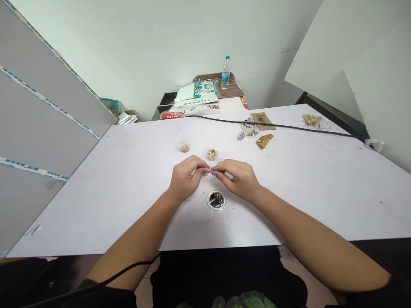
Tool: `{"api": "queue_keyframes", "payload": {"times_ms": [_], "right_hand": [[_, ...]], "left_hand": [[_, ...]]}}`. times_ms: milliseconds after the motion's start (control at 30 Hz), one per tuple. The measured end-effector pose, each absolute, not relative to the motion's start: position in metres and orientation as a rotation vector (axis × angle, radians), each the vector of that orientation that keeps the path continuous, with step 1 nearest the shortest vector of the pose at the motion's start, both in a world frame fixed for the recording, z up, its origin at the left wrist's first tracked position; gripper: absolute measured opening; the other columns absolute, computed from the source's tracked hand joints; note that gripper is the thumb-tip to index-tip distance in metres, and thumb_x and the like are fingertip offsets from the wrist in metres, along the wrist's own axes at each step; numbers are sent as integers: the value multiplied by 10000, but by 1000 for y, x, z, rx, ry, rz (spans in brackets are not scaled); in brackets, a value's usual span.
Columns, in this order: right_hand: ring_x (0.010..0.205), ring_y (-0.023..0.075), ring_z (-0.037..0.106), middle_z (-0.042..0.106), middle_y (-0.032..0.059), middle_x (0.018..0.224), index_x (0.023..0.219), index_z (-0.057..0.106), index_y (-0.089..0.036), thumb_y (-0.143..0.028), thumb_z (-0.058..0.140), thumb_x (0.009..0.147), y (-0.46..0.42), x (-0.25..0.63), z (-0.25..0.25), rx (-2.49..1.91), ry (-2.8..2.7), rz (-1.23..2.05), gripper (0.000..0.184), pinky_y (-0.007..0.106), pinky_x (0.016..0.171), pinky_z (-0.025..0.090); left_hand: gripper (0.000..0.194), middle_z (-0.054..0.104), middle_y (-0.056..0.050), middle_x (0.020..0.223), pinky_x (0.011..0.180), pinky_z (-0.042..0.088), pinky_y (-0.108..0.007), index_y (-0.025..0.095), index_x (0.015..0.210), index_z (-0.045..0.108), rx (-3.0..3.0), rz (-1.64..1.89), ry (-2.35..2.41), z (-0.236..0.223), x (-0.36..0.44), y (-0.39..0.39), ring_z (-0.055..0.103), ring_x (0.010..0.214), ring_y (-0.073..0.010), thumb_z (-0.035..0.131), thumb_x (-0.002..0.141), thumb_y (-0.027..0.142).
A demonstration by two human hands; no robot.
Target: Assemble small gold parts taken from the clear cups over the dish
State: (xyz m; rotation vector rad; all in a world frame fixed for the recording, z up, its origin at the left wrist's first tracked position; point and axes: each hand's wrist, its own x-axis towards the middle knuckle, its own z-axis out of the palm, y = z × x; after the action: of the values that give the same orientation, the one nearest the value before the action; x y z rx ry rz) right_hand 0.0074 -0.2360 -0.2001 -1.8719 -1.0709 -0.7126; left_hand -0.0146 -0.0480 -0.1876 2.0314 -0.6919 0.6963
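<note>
My left hand [185,176] and my right hand [238,176] meet fingertip to fingertip over the middle of the white table [128,188]. Both pinch a tiny pale part [205,172] between thumb and fingers; it is too small to name. Just beyond the fingers lie a small heap of gold pieces [212,154] and a second small heap [184,147] to its left. A round shiny dish [216,200] wrapped in clear film sits on the table just below the hands, between the wrists.
A black cable [289,126] runs across the far side of the table. Near it lie a clear bag [247,132], a gold foil packet [264,140], a brown card [263,121] and gold strips [311,120]. Behind the table stand a water bottle [226,73] and stacked packages [199,96].
</note>
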Motion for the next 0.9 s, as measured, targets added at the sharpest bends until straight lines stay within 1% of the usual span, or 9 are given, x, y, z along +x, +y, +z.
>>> {"api": "queue_keyframes", "payload": {"times_ms": [133,233,367,500,600,700,900], "right_hand": [[662,138,659,724,29,766,928,697,-210,-218,562,944,-236,9,-202,-1918,-1096,-729,136,266,619,537],[695,139,669,732,33,805,955,685,-200,-188,556,945,-236,10,-201,-1902,-1095,-751,129,264,637,543],[717,142,679,733,33,819,967,674,-201,-168,552,942,-236,9,-199,-1895,-1081,-744,129,264,646,548],[708,134,683,732,28,798,926,667,-193,-152,569,928,-237,8,-199,-1889,-1059,-728,106,247,630,543],[664,124,677,729,15,767,880,660,-197,-161,573,927,-237,7,-200,-1893,-1033,-731,105,234,596,535],[635,115,670,724,4,743,856,652,-197,-172,577,927,-237,7,-201,-1903,-1012,-741,107,223,577,530],[630,99,656,709,9,725,841,631,-168,-121,600,904,-237,7,-201,-1867,-1047,-784,85,194,584,512]], "left_hand": [[170,682,-15,732,642,510,-242,180,813,641,2100,737,-744,-190,-15,-46,643,684,-118,519,923,136],[160,683,-19,739,656,521,-247,170,841,636,2078,682,-703,-191,-15,-45,650,683,-119,508,934,145],[157,683,-24,715,661,531,-266,164,841,610,1984,487,-565,-192,-17,-47,663,671,-134,532,953,244],[271,674,-40,717,620,527,-252,154,805,574,1841,303,-472,-190,-21,-54,663,640,-129,516,970,360],[357,676,-57,710,593,514,-252,144,762,554,1734,216,-427,-188,-24,-60,660,620,-130,501,973,426],[403,658,-56,661,599,515,-259,138,727,539,1659,145,-388,-188,-24,-65,663,625,-139,512,963,464],[417,624,-39,625,628,518,-263,135,720,533,1611,77,-330,-189,-24,-66,656,640,-140,534,947,485]]}}
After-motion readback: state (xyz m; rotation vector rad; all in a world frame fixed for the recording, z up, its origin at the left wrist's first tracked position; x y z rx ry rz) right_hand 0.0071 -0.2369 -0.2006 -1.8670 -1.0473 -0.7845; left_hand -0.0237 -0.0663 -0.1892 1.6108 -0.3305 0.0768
